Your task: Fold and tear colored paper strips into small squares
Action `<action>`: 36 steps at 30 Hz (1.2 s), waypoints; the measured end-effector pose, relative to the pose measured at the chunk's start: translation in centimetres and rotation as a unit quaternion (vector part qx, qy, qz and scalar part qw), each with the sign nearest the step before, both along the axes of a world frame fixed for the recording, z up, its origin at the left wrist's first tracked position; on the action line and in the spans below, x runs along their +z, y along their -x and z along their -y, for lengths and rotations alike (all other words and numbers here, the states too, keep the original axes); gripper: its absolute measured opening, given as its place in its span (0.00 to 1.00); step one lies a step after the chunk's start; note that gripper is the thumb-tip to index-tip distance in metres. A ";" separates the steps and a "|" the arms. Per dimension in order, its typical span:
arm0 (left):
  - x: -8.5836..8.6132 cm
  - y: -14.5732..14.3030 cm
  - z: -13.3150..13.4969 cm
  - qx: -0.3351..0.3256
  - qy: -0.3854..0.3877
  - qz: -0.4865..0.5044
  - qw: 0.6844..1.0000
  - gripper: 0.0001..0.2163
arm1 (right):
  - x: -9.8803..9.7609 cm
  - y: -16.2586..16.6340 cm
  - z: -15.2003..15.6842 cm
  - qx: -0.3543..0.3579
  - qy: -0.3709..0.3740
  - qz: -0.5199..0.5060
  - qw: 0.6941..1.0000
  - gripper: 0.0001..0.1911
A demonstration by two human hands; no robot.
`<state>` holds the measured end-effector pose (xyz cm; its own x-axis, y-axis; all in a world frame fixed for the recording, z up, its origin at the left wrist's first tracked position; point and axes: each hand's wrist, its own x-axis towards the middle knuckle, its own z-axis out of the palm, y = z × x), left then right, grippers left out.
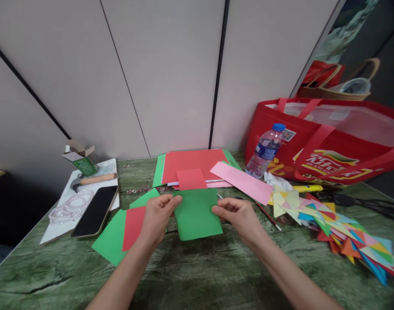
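A square sheet of green paper [198, 215] is held up over the table between my two hands. My left hand [158, 215] pinches its left edge near the upper corner, thumb in front. On the opposite edge, my right hand [237, 213] grips it between thumb and fingers. Just behind the green sheet a small red paper piece [191, 178] shows above its top edge. Beside my left wrist lie green paper sheets [109, 241] with a red paper piece [132, 228] on them, partly covered by my hand. A pink paper strip [242, 181] lies beyond my right hand.
A stack of red and green paper [193, 161] lies against the wall. On the left are a phone [95, 211], a beaded strand [71, 209], a wooden-handled tool [98, 178] and a small box [84, 163]. To the right stand a water bottle [264, 150], a red bag [339, 150] and colourful folded paper pieces [348, 232].
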<state>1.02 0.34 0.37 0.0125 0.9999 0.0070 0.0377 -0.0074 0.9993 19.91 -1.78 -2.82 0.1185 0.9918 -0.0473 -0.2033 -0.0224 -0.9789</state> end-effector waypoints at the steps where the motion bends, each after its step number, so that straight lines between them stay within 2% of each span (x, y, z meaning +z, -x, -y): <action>1: 0.0 0.0 0.0 0.004 -0.007 -0.001 1.000 0.22 | 0.0 0.0 0.0 0.001 -0.003 0.001 1.000 0.08; 6: 0.4 0.0 0.2 0.005 -0.006 0.003 1.000 0.22 | 0.0 0.0 0.0 0.008 -0.001 0.006 1.000 0.09; 11: 1.0 -0.2 0.2 -0.008 0.011 0.031 0.999 0.19 | -0.1 -0.1 0.0 0.008 -0.002 -0.001 1.000 0.10; 18: 0.9 0.1 0.1 0.038 -0.031 0.005 0.999 0.18 | -0.2 0.2 0.1 0.022 0.001 -0.001 1.000 0.10; 22: 0.4 -0.1 0.2 -0.051 0.061 0.056 0.995 0.22 | -0.3 -0.1 -0.1 -0.009 0.005 -0.046 0.999 0.10; 26: 0.1 -0.6 0.6 -0.137 0.122 0.041 0.982 0.21 | -0.6 -0.5 -0.3 -0.031 0.016 -0.067 0.997 0.10; 31: -0.2 -0.8 0.7 -0.147 0.142 0.089 0.975 0.18 | -0.5 -0.5 -0.4 -0.055 0.023 -0.079 0.995 0.12; 36: -0.4 -0.8 0.6 -0.162 0.168 0.126 0.964 0.16 | -0.5 -0.3 -0.4 -0.046 0.020 -0.079 0.996 0.12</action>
